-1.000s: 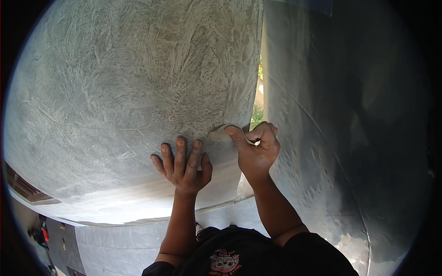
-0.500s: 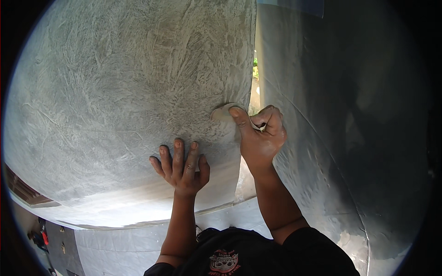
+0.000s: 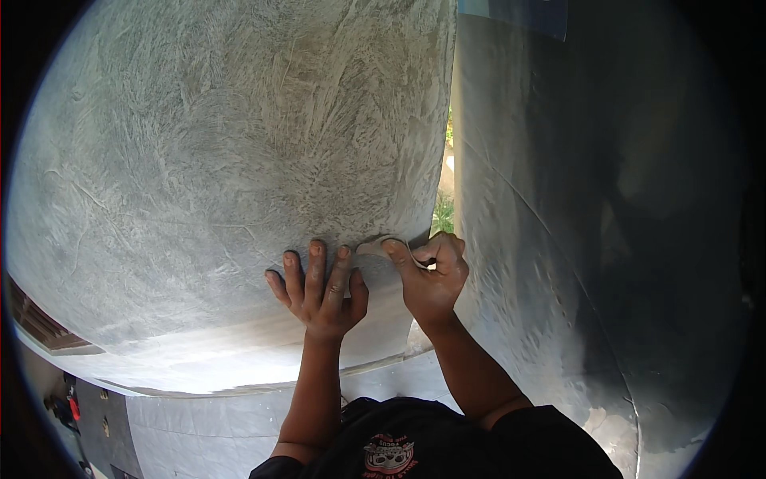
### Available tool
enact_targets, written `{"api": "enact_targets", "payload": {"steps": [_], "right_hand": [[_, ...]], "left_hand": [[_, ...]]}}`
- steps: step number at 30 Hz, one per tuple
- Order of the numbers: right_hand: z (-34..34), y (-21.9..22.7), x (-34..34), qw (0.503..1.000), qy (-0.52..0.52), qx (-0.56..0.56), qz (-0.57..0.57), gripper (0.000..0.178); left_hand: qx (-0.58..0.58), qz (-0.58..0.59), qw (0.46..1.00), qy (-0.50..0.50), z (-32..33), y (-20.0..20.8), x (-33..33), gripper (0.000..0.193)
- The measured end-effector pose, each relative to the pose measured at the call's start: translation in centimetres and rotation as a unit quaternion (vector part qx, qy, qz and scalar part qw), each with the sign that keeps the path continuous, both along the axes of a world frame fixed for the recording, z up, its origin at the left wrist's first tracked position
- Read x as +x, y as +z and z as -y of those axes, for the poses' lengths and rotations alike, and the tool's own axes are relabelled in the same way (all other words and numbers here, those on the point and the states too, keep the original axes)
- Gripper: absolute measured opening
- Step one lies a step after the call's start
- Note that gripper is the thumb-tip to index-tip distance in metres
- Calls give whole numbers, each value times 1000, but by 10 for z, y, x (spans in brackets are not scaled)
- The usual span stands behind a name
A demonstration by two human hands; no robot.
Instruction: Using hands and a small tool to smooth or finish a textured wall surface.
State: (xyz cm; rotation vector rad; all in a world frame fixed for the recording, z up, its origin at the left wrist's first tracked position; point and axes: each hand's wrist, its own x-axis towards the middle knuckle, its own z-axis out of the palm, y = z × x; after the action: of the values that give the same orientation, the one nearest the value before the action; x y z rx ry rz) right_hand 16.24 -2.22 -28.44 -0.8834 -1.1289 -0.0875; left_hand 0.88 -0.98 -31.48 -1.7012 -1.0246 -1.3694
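A large grey panel [image 3: 239,160] with a streaky, dusty surface fills the left and middle of the view. My left hand [image 3: 322,297] lies flat on its lower part, fingers spread, holding nothing. To the right of it, my right hand [image 3: 435,279] is closed on a thin, pale, bent piece of sandpaper [image 3: 373,247]. The thumb presses the sandpaper to the panel's face near the right edge, while the curled fingers sit beyond that edge. Part of the sandpaper is hidden under the thumb and fingers.
A narrow gap with green plants [image 3: 444,212] showing through separates the panel from a dark grey sheet [image 3: 638,199] on the right. Pale grey sheeting [image 3: 215,419] spreads below the panel. A brown slatted opening [image 3: 44,323] and a red object [image 3: 74,408] are at lower left.
My right hand has slid down and slightly left along the panel's edge with the sandpaper, closer to my left hand. My left hand has barely shifted.
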Motion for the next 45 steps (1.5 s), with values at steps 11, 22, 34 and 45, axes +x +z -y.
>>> {"api": "enact_targets", "payload": {"steps": [11, 22, 34, 45], "right_hand": [[0, -1, 2, 998, -32, -8, 60, 41], [6, -16, 4, 998, 11, -54, -44, 41], [-3, -26, 11, 994, 51, -43, -81, 42], [-4, -11, 13, 993, 64, -39, -92, 44]], "left_hand": [[-6, 4, 1000, -2, 1, -2, -1, 36], [-5, 3, 1000, -4, 2, 0, -1, 36], [9, -22, 1000, 2, 1, 1, -3, 38], [-10, 9, 1000, 0, 3, -3, 0, 37]]}}
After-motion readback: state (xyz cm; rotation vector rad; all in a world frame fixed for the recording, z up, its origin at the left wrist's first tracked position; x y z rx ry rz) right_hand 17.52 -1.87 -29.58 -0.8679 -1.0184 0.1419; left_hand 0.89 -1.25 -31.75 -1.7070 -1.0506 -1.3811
